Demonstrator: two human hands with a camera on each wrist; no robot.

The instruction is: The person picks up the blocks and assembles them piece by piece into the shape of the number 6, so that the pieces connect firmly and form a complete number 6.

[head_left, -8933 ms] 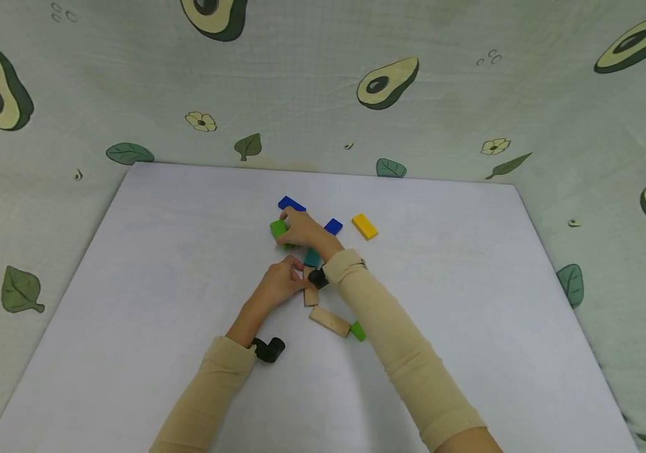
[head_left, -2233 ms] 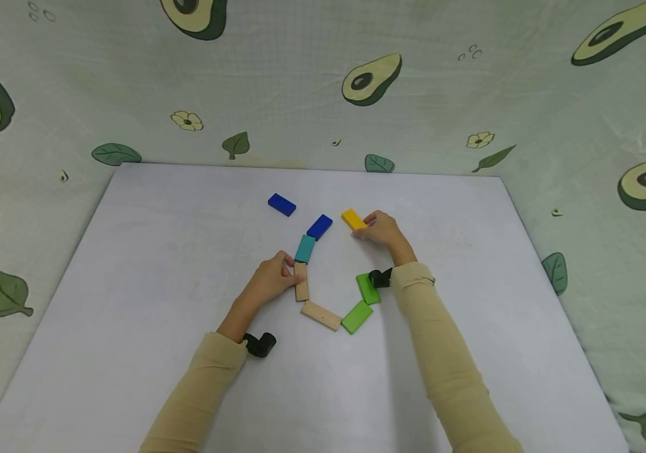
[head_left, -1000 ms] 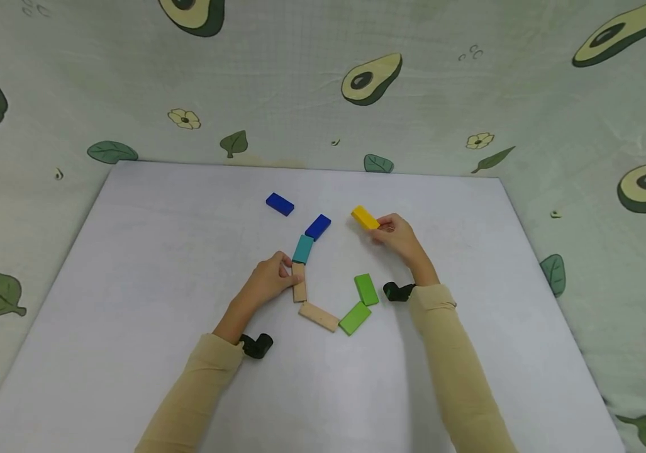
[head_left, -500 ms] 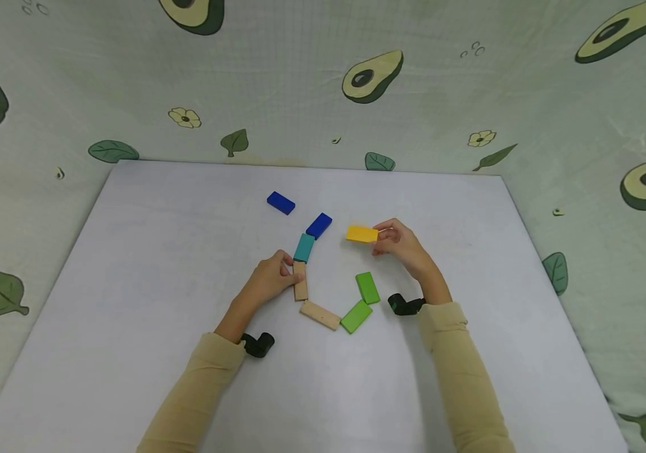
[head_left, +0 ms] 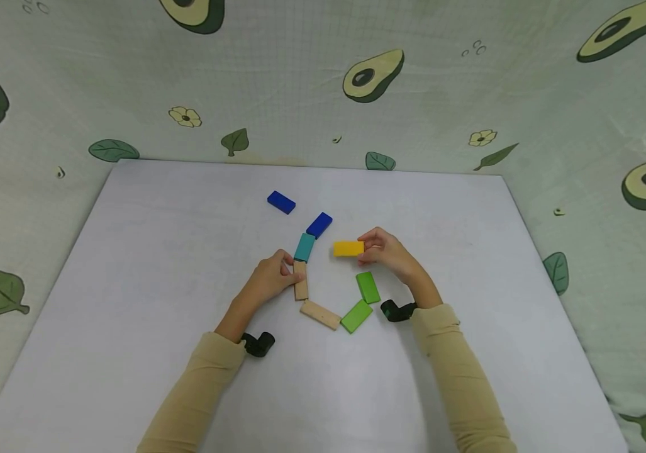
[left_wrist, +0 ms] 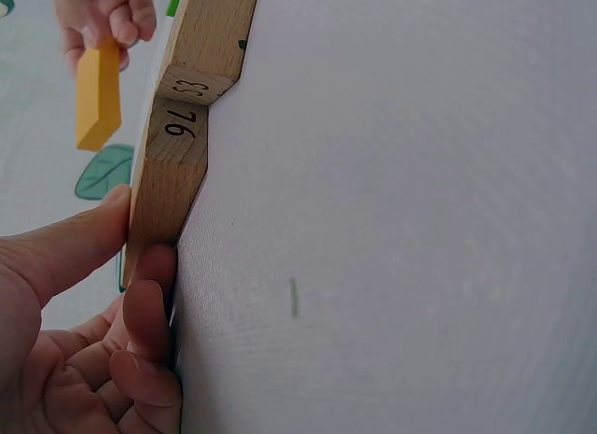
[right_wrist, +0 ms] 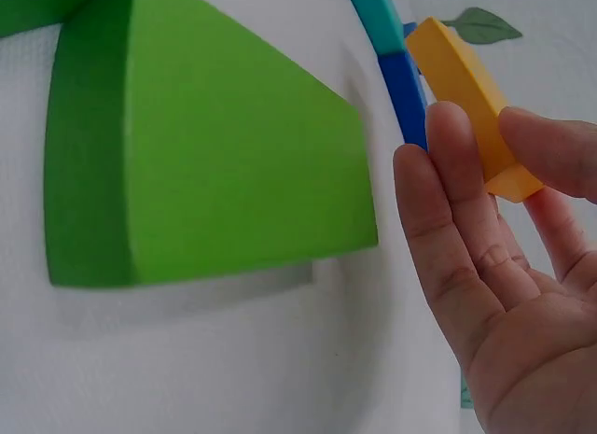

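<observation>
1. Grip of my right hand (head_left: 387, 253) pinches the yellow block (head_left: 348, 249) by one end, thumb on one face and fingers opposite, the other end free above the surface (head_left: 515, 352).
2. Held by its end, the block could swivel, I judge, so the pinch wants to be firm and the block level.
3. My left hand (head_left: 266, 278) pinches the wooden block marked 76 (left_wrist: 166, 177) where it rests; I would use it only to steady, since a hard squeeze might shove the neighbouring teal block (head_left: 304, 247) out of line.
4. The yellow block hangs between the dark blue block (head_left: 319, 224) and the upper green block (head_left: 368, 287), touching neither; any lowering should be slow and straight, lest I knock one.
5. The black camera (head_left: 398, 311) on my right wrist sits near the upper green block, so I should hold that wrist high.
6. The second blue block (head_left: 281, 202) lies well apart, best left alone for this step.
</observation>
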